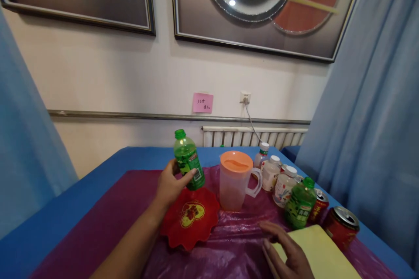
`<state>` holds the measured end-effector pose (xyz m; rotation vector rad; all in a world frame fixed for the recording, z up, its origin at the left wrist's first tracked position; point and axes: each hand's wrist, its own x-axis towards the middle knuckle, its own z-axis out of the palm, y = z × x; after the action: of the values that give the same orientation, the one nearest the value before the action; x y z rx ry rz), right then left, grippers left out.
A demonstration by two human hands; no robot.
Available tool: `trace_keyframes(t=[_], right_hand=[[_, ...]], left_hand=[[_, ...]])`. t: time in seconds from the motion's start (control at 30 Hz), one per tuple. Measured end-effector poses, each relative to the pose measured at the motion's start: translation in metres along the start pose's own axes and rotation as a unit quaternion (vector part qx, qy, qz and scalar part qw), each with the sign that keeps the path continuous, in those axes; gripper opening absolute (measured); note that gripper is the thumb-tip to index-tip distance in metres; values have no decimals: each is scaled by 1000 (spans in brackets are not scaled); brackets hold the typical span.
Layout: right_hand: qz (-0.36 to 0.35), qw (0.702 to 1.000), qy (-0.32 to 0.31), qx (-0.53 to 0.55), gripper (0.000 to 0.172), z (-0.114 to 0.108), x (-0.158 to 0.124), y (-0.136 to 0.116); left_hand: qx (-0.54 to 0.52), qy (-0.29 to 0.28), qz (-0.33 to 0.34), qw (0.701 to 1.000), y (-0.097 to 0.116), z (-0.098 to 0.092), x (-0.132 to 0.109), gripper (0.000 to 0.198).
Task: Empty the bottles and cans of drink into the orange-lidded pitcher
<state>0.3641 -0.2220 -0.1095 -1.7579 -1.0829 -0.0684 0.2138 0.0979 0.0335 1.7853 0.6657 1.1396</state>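
Note:
My left hand point(175, 181) is wrapped round a green plastic bottle point(189, 161) with a green cap, held slightly tilted over the far edge of a red scalloped plate point(203, 222). A gold design marks the plate's middle. Just right of the bottle stands a clear plastic pitcher point(231, 189) with an orange lid and a handle on its right side. My right hand point(286, 253) rests low at the right, fingers extended and holding nothing, by the left edge of a yellow sheet or pad point(322, 248).
At the right stand several bottles with white caps point(271, 174), another green bottle point(299, 205) and red cans point(342, 226). Purple plastic sheeting point(108, 213) covers the blue table point(137, 157). Behind are a radiator point(235, 137), a wall rail and blue curtains point(369, 96).

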Motion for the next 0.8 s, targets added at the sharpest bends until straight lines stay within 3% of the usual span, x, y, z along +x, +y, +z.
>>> trace_keyframes(t=[0.1, 0.2, 0.37, 0.5, 0.57, 0.8], right_hand=[[53, 995, 86, 10, 42, -1, 21, -2], [98, 987, 117, 57, 51, 6, 44, -2], [120, 971, 124, 167, 57, 18, 92, -9], [125, 972, 122, 156, 44, 25, 123, -11], [139, 971, 131, 141, 41, 27, 132, -10], [156, 954, 137, 216, 55, 36, 153, -11]], left_hand=[[18, 2, -3, 1000, -8, 4, -2, 58], [71, -5, 1, 997, -24, 1, -11, 54], [144, -31, 44, 988, -54, -6, -20, 57], [178, -47, 66, 981, -70, -9, -24, 59], [192, -50, 67, 978, -78, -9, -28, 64], [224, -73, 110, 966, -88, -11, -45, 64]])
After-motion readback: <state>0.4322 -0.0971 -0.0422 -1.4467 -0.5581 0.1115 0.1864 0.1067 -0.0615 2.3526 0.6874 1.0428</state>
